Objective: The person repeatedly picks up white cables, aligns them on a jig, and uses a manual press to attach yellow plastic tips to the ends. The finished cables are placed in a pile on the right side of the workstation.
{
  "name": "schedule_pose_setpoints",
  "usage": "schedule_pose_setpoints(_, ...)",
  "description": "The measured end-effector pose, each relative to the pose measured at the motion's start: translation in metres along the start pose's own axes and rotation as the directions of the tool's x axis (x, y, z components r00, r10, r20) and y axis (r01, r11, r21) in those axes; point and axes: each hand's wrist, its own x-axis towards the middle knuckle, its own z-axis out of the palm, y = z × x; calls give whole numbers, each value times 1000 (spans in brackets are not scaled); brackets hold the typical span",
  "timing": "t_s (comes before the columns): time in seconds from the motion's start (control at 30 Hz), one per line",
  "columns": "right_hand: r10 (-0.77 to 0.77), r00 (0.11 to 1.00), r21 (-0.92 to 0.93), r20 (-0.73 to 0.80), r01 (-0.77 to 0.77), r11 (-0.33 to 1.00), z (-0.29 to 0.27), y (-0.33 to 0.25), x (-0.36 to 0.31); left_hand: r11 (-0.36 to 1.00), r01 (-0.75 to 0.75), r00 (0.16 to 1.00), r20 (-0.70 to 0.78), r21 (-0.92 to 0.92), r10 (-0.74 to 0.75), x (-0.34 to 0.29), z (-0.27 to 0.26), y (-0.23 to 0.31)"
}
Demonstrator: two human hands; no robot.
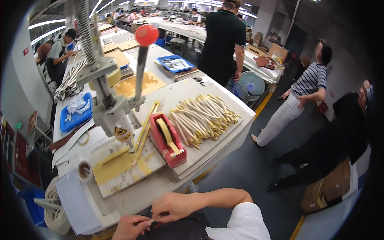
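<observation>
My left hand and my right hand meet at the lower edge, in front of my dark apron. Both pinch a thin pale cord, of which only a short stretch shows between the fingertips. Beyond them, on the bench, stands a red tape dispenser with a roll of yellow tape. To its right lies a heap of cream cords with yellow ends. Left of the dispenser is a hand press, its lever topped by a red ball; yellow tape covers part of its base board.
A paper sheet, a tape roll and a coil of white cord are at the left. Blue trays hold small items. Several people stand or work around; a fan and a cardboard box stand on the right.
</observation>
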Motion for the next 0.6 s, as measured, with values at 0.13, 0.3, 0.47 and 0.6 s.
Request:
schedule_pose_setpoints(0.13, 62, 995, -57, -74, -66, 996, -28, 0, -6, 995, -14, 991, -132, 99, 27, -28, -41, -10)
schedule_pose_setpoints(0.3, 54, 961, -228, -270, -119, 966, -47, 8, 8, 887, -129, 893, -336, 444, 298, -59, -97, 12)
schedule_pose_setpoints(0.47, -132, 930, -670, -343, -144, 728, -24, 42, 45, 793, -81, 762, -475, 604, 440, -23, -134, -1)
schedule_pose_setpoints(0.6, -48, 896, -605, -441, -257, 753, -23, 82, 60, 738, -75, 711, -483, 671, 511, 12, -145, -32)
